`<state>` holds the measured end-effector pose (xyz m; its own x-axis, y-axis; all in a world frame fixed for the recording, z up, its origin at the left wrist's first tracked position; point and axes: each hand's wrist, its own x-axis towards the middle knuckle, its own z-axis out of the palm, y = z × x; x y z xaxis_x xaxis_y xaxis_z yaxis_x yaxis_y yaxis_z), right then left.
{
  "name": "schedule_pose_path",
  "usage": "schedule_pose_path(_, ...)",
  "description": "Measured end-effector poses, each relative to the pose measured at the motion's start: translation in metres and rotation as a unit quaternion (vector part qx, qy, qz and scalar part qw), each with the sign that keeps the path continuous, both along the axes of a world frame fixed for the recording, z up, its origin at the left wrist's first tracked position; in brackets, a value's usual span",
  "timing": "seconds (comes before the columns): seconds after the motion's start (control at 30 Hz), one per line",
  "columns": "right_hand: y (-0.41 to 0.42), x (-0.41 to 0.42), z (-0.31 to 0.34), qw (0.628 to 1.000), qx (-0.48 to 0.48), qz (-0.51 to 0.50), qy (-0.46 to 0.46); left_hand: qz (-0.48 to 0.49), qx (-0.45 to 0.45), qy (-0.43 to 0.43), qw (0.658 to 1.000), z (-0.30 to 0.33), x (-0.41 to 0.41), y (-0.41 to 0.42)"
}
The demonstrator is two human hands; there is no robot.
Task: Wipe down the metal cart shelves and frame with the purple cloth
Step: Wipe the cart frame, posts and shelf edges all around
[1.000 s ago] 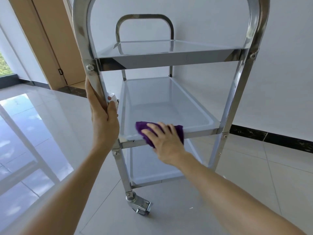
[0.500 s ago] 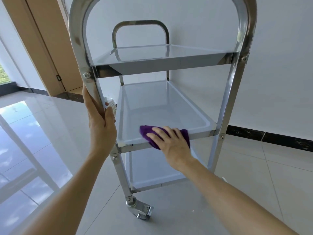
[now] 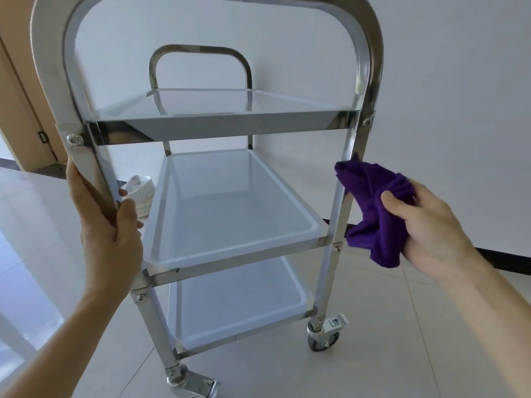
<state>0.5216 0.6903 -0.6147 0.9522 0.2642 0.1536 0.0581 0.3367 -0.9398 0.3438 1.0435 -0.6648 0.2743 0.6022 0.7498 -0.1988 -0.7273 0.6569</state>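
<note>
A tall three-shelf cart of shiny stainless steel (image 3: 230,130) stood on a pale glossy tiled floor (image 3: 373,354), its long axis running from the near end straight away toward the far white wall (image 3: 445,81); the arched handle at the near end rose upright, and a smaller-looking arch stood at the far end. The left hand (image 3: 106,222) gripped the near left upright post just below the top shelf, fingers (image 3: 128,209) curled round the tube with the thumb on the inner side. The right hand (image 3: 425,225) held a bunched purple cloth (image 3: 373,208) to the right of the cart, fingers closed on its folds; the cloth hung mostly vertical, its upper corner pointing left and reaching the near right upright post between the top shelf and the white-lined middle shelf (image 3: 230,208), whether touching or just beside could not be told. The bottom shelf (image 3: 235,305) sat close above two near castor wheels, the right one (image 3: 323,337) fully seen. Beyond the left post a stack of white ribbed dishes (image 3: 142,193) rested on the floor, and a tan wooden door frame (image 3: 17,110) stood at the far left.
</note>
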Motion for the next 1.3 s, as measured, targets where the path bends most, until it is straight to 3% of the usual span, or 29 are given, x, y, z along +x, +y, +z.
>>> schedule_pose_path(0.17,-0.002,0.009,0.048,0.988,0.058,-0.119,-0.073,0.006,-0.046,0.009,0.999,-0.01,0.004,0.019)
schedule_pose_path(0.33,0.004,0.02,0.065,0.954,0.118,-0.242,-0.13,0.012,-0.078,0.0,0.997,-0.015,0.01,0.029)
schedule_pose_path(0.47,0.046,0.025,0.063,0.956,0.023,-0.169,-0.237,0.016,-0.088,0.0,0.996,-0.016,0.011,0.033)
schedule_pose_path(0.53,0.066,0.032,0.06,0.927,-0.103,-0.171,-0.316,0.016,-0.091,0.004,0.996,-0.016,0.01,0.036)
schedule_pose_path(0.6,0.077,0.045,0.058,0.893,-0.168,-0.217,-0.356,0.015,-0.088,0.009,0.996,-0.016,0.009,0.036)
schedule_pose_path(0.83,0.102,0.061,0.017,0.887,-0.157,-0.29,-0.324,0.012,-0.075,0.001,0.997,-0.017,0.013,0.033)
schedule_pose_path(1.1,0.094,0.052,-0.098,0.929,-0.227,-0.212,-0.202,0.016,-0.031,-0.009,0.999,-0.005,0.006,0.01)
schedule_pose_path(1.3,0.094,0.058,-0.051,0.935,-0.204,-0.193,-0.216,0.011,0.002,-0.018,1.0,0.0,0.003,-0.002)
